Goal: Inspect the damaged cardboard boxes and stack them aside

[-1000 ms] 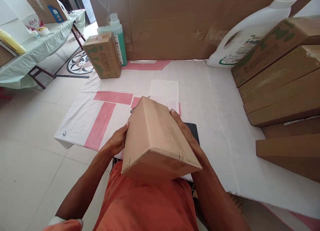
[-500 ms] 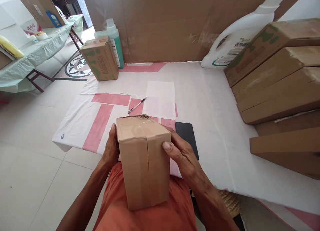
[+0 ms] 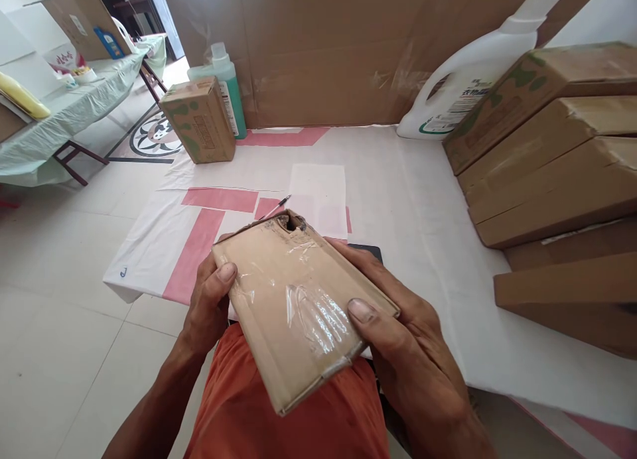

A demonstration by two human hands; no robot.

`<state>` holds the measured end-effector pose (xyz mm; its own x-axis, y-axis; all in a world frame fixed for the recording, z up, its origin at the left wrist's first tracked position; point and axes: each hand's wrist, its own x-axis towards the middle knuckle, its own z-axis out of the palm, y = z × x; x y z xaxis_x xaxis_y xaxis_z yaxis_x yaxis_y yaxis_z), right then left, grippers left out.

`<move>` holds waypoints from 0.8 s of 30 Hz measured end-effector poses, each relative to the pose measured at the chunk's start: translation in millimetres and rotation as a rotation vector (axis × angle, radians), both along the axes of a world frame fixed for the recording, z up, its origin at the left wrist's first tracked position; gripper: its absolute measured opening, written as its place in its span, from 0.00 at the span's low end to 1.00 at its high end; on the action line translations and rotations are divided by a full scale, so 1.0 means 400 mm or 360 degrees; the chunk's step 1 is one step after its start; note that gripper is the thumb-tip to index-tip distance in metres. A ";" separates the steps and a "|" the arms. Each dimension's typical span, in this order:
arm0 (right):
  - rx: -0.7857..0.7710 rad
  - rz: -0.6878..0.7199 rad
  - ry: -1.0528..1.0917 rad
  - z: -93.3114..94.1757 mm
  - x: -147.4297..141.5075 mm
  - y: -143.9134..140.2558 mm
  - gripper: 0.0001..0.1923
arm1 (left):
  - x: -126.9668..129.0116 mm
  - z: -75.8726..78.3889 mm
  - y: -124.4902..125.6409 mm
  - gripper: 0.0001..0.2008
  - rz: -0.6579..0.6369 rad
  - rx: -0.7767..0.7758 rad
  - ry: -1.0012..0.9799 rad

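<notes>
Cardboard box (image 3: 293, 300) sits over the lap, just in front of the white cloth (image 3: 428, 247), gripped between both hands. Half a second ago it stood on end with a taped seam facing up; now it is tipped over so a broad face wrapped in wrinkled clear tape looks up, with a small torn hole at its far edge. That turn suggests the person is looking the box over side by side. Left hand (image 3: 209, 306) clasps the left edge, thumb curled onto the top face; right hand (image 3: 398, 333) cups the right side, thumb pressed on the tape. The box is sealed, so its contents cannot be told. Behind it lie a pen (image 3: 276, 205) and a dark phone (image 3: 365, 250), mostly hidden. Stacked cartons (image 3: 542, 154) at right are closed too
</notes>
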<state>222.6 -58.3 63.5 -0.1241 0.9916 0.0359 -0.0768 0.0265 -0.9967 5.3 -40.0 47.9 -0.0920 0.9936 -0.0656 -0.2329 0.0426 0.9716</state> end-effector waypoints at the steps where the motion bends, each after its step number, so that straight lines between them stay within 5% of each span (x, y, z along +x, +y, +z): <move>1: 0.0029 -0.0030 0.0006 0.002 -0.003 0.001 0.27 | 0.002 0.007 0.005 0.29 -0.0006 0.0030 -0.0015; 10: -0.0117 -0.0071 -0.0218 -0.055 -0.004 -0.014 0.21 | -0.031 -0.074 -0.024 0.30 -0.0219 -0.0061 0.0096; 18: -0.0048 -0.0182 -0.0272 -0.054 -0.010 -0.022 0.16 | -0.037 -0.006 -0.025 0.27 -0.0430 0.0014 0.0321; 24: -0.0038 -0.0340 -0.0291 -0.040 -0.029 -0.010 0.10 | -0.056 -0.017 0.016 0.27 -0.0569 0.0145 0.0352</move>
<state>211.0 -62.3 47.6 0.0857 0.9963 0.0087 0.1091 -0.0007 -0.9940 -16.9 -33.5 41.2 0.2572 0.9663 0.0065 -0.0047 -0.0055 1.0000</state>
